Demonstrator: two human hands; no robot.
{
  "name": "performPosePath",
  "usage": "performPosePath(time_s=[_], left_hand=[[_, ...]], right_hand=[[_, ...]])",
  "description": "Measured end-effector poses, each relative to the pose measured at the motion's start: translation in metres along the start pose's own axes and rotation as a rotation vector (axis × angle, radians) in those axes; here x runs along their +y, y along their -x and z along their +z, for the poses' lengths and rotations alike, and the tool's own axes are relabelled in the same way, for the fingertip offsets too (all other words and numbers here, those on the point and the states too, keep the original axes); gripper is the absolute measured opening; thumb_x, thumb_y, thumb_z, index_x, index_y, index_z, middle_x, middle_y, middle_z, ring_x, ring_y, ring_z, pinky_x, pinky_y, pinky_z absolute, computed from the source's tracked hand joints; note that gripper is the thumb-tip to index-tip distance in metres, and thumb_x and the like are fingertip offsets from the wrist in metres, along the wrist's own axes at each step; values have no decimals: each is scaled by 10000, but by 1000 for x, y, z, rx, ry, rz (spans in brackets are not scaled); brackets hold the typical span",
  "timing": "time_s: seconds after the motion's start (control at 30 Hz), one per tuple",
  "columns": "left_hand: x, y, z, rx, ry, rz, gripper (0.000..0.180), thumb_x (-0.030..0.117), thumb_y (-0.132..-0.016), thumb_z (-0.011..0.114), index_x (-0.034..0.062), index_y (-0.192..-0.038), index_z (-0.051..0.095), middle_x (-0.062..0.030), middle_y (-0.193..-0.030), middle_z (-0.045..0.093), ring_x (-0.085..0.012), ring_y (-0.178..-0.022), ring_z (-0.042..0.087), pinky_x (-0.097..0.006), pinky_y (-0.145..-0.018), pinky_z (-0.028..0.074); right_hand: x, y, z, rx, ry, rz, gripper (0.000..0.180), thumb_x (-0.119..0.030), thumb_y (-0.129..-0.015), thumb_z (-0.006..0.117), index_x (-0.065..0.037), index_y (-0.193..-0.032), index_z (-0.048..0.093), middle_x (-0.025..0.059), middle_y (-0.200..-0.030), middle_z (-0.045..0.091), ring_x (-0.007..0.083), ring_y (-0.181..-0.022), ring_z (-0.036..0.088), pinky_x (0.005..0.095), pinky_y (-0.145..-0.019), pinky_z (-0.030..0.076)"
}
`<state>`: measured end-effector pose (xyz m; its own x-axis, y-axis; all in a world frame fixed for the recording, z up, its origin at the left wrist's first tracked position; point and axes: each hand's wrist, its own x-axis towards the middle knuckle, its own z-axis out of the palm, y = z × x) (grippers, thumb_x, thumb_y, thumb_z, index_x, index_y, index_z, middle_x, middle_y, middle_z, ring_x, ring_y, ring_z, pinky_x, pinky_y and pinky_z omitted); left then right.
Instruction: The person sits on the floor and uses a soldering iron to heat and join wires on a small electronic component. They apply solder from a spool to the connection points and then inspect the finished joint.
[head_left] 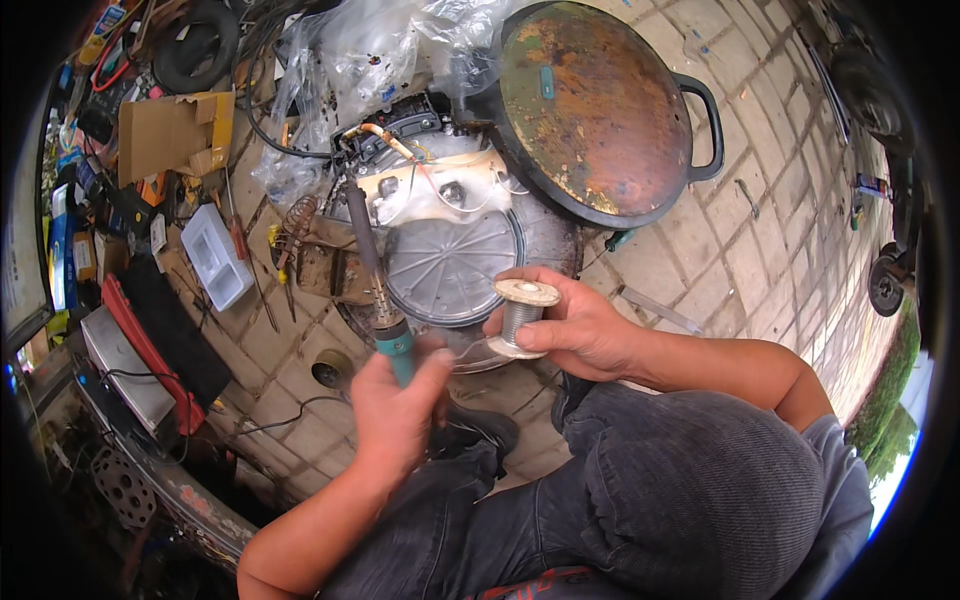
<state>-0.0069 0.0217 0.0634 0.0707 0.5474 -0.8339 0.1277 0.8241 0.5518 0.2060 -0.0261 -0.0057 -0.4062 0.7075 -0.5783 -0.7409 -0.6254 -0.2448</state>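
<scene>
left hand (393,412): curled round soldering iron (384,314) | right hand (583,330): thumb-and-fingers pinching wire spool (520,321)

l hand (395,405) is in a closed grip, thumb (434,371) on its inner side, slightly blurred; l forearm (325,510) slants up from lower l. r hand (585,325) is near it w/ a gap btwn, fingers curled; r forearm (715,366) comes in from r, elbow bent.
</scene>
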Motion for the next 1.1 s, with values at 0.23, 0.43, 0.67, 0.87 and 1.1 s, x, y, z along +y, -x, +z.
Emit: performPosePath(time_s=[0.23,0.43,0.67,0.87,1.1], left_hand=[[-5,11,2,-107,116,59,268,33,-861,715,-21,-1096,597,-36,-655,558,-134,-459,502,-276,-419,399],[-1,13,4,-119,68,41,264,69,-851,760,-3,-1063,621,-39,-684,597,-131,-487,521,-267,-439,413],[-2,18,3,-149,36,36,226,147,-867,788,-4,-1002,688,-13,-770,649,-71,-572,538,-223,-502,415],[4,19,5,-118,-40,37,243,183,-861,797,-10,-970,697,-20,-769,652,-81,-595,554,-226,-516,423],[7,15,-3,-115,144,-106,309,208,-863,789,-35,-1003,659,-61,-735,616,-127,-595,559,-259,-511,441]], right_hand=[[-1,1,7,-10,-22,18,629,-8,-871,719,-9,-1398,375,141,-1223,585,231,-1167,582,375,-1006,499],[4,1,10,-123,-138,159,751,-47,-840,764,-46,-1456,334,144,-1264,575,245,-1211,560,397,-1062,447],[8,0,12,-230,-174,230,752,-47,-851,755,-52,-1467,323,143,-1345,539,253,-1266,535,402,-1092,414],[10,-1,9,-170,-167,297,604,-29,-848,748,-28,-1350,411,107,-1250,564,238,-1217,556,386,-1048,456],[-5,3,5,-366,303,6,583,-59,-778,812,-30,-1261,486,86,-1229,596,180,-1182,572,342,-1009,480]])
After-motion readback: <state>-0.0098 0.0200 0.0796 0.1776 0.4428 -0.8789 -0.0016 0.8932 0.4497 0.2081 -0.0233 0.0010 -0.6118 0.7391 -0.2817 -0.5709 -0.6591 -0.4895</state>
